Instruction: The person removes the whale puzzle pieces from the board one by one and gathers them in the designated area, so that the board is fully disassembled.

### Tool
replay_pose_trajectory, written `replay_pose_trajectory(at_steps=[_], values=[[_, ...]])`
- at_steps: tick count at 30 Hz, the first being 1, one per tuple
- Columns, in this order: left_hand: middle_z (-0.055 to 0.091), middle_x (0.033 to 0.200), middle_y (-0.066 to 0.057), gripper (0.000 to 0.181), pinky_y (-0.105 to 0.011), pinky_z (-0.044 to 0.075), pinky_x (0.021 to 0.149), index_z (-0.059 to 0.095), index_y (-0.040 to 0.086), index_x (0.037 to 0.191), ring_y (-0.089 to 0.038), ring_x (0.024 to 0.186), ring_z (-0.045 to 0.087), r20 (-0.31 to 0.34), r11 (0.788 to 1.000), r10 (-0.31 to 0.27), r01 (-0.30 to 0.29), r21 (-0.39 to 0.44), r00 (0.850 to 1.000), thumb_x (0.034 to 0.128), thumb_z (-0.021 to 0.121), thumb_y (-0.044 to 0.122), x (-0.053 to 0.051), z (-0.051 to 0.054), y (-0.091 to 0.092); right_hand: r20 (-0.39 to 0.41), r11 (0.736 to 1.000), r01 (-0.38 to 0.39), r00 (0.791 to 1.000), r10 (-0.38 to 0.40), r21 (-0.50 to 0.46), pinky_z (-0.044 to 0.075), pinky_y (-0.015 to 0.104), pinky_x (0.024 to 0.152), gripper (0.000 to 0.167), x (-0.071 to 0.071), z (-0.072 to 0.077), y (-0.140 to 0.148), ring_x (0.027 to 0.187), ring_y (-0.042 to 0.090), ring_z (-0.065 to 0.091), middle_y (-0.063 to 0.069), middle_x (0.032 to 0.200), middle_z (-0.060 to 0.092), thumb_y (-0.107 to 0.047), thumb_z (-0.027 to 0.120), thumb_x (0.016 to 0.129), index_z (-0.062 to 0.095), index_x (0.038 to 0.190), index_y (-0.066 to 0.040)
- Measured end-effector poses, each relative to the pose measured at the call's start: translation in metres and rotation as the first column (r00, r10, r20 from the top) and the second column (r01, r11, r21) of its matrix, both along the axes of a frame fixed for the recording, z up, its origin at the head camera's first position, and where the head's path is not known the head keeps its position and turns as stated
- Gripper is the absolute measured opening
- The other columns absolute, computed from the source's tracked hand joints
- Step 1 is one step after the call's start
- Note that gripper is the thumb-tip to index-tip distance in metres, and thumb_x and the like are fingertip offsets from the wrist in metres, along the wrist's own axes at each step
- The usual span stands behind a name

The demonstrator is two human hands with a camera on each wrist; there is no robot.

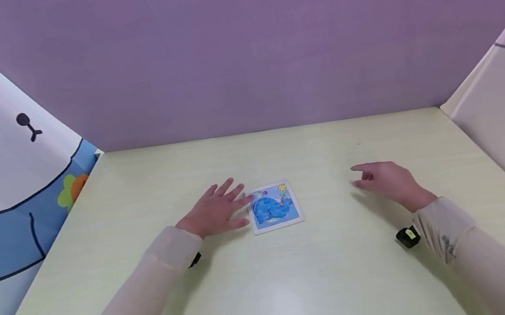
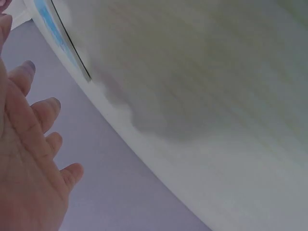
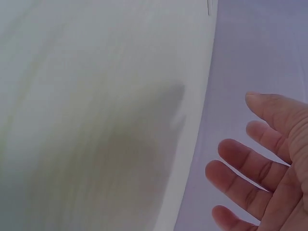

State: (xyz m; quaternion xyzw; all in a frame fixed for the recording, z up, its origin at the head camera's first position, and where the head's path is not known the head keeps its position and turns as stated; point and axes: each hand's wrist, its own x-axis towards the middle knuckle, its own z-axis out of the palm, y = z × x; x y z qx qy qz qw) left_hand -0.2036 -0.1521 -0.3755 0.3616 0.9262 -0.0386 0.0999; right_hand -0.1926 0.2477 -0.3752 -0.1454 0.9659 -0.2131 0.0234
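Pale table (image 1: 340, 275), whale card (image 1: 274, 216) between both hands (image 1: 214, 213) (image 1: 389, 181), nearer the left

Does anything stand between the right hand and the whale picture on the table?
Nothing visible does: only tabletop lies between the right hand and the whale picture. The left hand is at the picture's opposite side.

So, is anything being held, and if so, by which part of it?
Nothing is held. The left grip is spread open by the left edge of the whale picture, which lies flat on the table; the right grip is empty.
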Motion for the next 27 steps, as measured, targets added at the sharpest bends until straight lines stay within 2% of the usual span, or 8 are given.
replay_pose_trajectory(at_steps=[3, 10, 17, 22, 27], values=[[0.025, 0.156, -0.012, 0.062, -0.057, 0.015, 0.111, 0.035, 0.024, 0.150, -0.036, 0.145, 0.009, 0.004, 1.000, -0.017, 0.017, -0.020, 1.000, 0.0959, 0.045, 0.052, -0.002, -0.003, 0.004, 0.008, 1.000, -0.018, 1.000, 0.017, 0.010, 0.041, 0.029, 0.056, 0.044, -0.002, 0.000, -0.006, 0.066, 0.012, 0.052, 0.001, 0.079, 0.063, -0.021, 0.066, 0.090, 0.059, 0.127, 0.002], [0.028, 0.155, -0.010, 0.062, -0.057, 0.016, 0.111, 0.036, 0.023, 0.150, -0.035, 0.144, 0.012, 0.048, 0.999, -0.039, 0.039, -0.009, 0.998, 0.0956, 0.046, 0.052, -0.002, -0.005, 0.015, 0.023, 0.997, -0.052, 0.998, 0.051, 0.051, 0.031, 0.027, 0.049, 0.044, -0.007, 0.000, -0.020, 0.057, 0.013, 0.040, -0.002, 0.065, 0.048, -0.022, 0.066, 0.090, 0.060, 0.126, 0.001], [0.029, 0.155, -0.009, 0.063, -0.055, 0.018, 0.111, 0.034, 0.026, 0.150, -0.035, 0.144, 0.015, 0.067, 0.999, -0.031, 0.034, -0.039, 0.997, 0.0954, 0.043, 0.055, -0.004, -0.007, 0.028, 0.046, 0.993, -0.095, 0.995, 0.092, 0.064, 0.034, 0.027, 0.051, 0.042, -0.012, 0.001, -0.036, 0.060, 0.012, 0.042, -0.002, 0.066, 0.049, -0.022, 0.065, 0.090, 0.061, 0.126, 0.000], [0.028, 0.156, -0.007, 0.063, -0.054, 0.018, 0.112, 0.033, 0.027, 0.151, -0.033, 0.144, 0.015, 0.098, 0.998, -0.012, 0.018, -0.064, 0.995, 0.0953, 0.044, 0.055, -0.003, -0.004, 0.036, 0.071, 0.992, -0.104, 0.993, 0.099, 0.072, 0.035, 0.027, 0.052, 0.042, -0.015, 0.001, -0.049, 0.059, 0.012, 0.042, -0.002, 0.064, 0.050, -0.022, 0.065, 0.090, 0.061, 0.126, -0.001], [0.026, 0.157, -0.004, 0.064, -0.053, 0.018, 0.112, 0.031, 0.029, 0.151, -0.032, 0.145, 0.014, 0.102, 0.996, -0.015, 0.023, -0.087, 0.995, 0.0950, 0.043, 0.056, -0.003, -0.004, 0.042, 0.075, 0.988, -0.101, 0.993, 0.093, 0.117, 0.039, 0.027, 0.054, 0.042, -0.021, 0.001, -0.061, 0.063, 0.013, 0.046, -0.002, 0.066, 0.053, -0.024, 0.066, 0.090, 0.061, 0.126, -0.002]])
